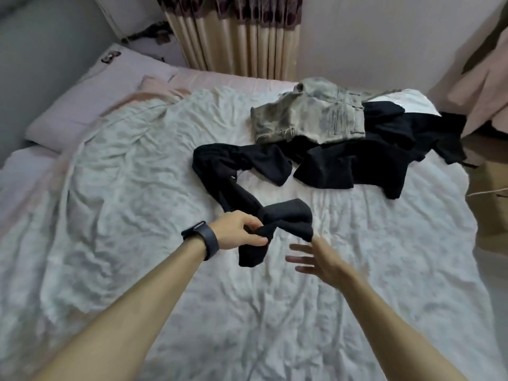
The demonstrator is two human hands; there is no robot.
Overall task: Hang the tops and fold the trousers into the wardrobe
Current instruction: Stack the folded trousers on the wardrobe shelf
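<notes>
Two grips at one leg end: left grip [238,230] pinches the trousers [217,169] on the bed [132,193], right grip [320,261] spread just beside the hem; the garment's length runs away from them leftward

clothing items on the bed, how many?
3 visible: black trousers in the left hand, grey jeans farther back, black heap beside them; the heap may hide more.

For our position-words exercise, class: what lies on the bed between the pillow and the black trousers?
A crumpled white blanket covers that stretch, seen in the head view.
</notes>
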